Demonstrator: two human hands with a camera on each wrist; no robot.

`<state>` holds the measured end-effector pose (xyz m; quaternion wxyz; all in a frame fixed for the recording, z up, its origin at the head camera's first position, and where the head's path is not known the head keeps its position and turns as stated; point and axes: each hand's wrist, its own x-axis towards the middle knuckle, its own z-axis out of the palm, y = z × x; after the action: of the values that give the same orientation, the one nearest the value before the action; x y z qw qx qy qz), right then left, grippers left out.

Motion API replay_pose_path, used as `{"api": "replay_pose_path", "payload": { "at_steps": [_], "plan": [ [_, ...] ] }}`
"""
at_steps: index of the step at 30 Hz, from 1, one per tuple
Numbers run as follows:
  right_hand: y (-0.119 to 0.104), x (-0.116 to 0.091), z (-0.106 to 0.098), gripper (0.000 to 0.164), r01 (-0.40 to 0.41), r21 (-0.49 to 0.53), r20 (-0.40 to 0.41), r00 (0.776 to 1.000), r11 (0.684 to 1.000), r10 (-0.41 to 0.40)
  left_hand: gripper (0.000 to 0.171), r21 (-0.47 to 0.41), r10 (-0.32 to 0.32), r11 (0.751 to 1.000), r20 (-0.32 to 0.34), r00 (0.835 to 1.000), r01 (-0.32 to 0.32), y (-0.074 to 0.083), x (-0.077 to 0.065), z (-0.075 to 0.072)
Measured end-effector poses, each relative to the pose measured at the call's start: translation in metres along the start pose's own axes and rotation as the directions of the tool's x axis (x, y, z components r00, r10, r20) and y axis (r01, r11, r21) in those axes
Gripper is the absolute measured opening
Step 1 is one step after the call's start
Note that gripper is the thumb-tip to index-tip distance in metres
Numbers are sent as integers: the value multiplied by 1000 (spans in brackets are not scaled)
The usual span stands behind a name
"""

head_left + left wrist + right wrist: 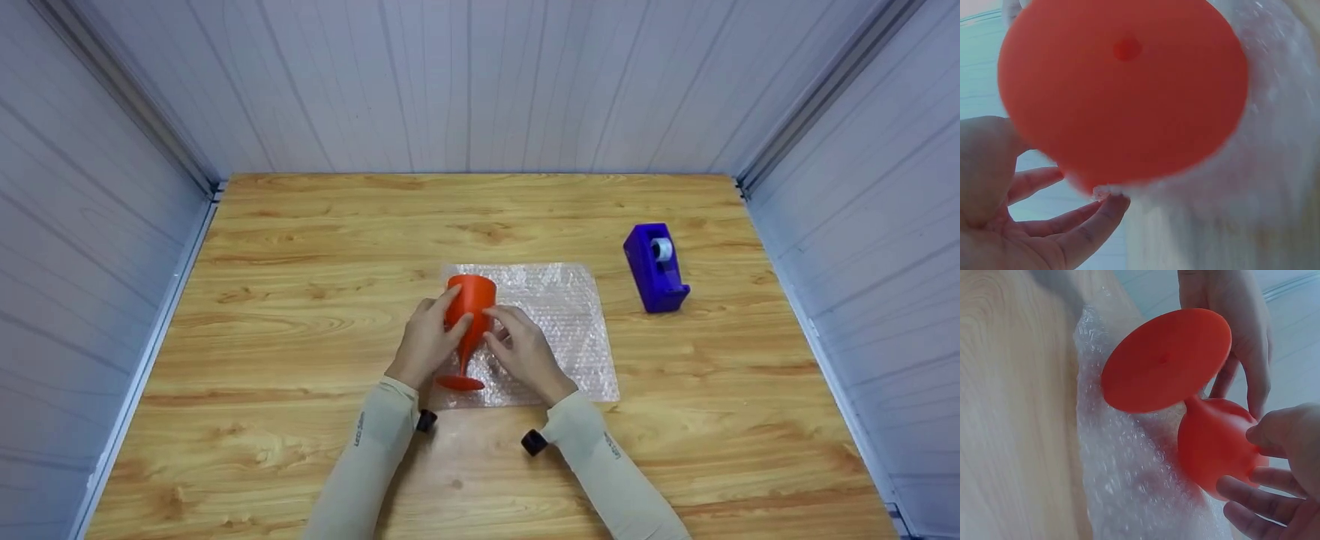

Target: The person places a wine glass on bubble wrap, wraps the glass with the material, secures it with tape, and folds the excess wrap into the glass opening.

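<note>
An orange plastic goblet (474, 300) lies tilted over the left part of a sheet of bubble wrap (559, 330). Its rim points away from me, and its round foot (1129, 107) faces me. With the thumb across the bowl and a finger along its left side, my left hand (429, 341) holds the goblet. A scrap of clear wrap shows at its fingertips (1117, 201) in the left wrist view. My right hand (529, 352) touches the right side of the bowl with loosely bent fingers (1244, 492). The bowl partly hides the left fingers in the right wrist view.
A blue tape dispenser (654, 270) with a roll of tape stands on the wooden table (300, 300), right of the wrap. Pale panel walls (465, 82) close off the back and both sides. Dark camera mounts (534, 442) hang at my wrists.
</note>
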<state>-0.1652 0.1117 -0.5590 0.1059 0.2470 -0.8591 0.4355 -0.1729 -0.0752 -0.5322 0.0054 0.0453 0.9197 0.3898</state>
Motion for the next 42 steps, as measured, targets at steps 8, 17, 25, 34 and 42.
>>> {"api": "replay_pose_path", "payload": {
  "at_steps": [8, 17, 25, 34, 42],
  "plan": [
    [0, -4, 0, 44, -7, 18, 40, 999, 1000, 6, 71, 58, 2, 998, 3, 1000, -3, 3, 2, 2],
    [1, -12, 2, 59, 4, -16, 98, 995, 1000, -2, 73, 78, -19, 997, -23, 1000, 21, 6, 0, 9],
    [2, -14, 1, 62, -6, -32, 130, 991, 999, 10, 74, 108, -48, 993, -20, 999, 49, 9, -1, 11],
    [5, -12, -2, 61, 23, -39, 135, 991, 999, -18, 70, 132, 13, 991, -60, 998, -5, 10, -2, 13],
    [7, -12, -7, 60, -29, -32, 155, 987, 999, 34, 65, 137, 76, 989, -103, 992, -61, 12, -3, 15]
  ]
}}
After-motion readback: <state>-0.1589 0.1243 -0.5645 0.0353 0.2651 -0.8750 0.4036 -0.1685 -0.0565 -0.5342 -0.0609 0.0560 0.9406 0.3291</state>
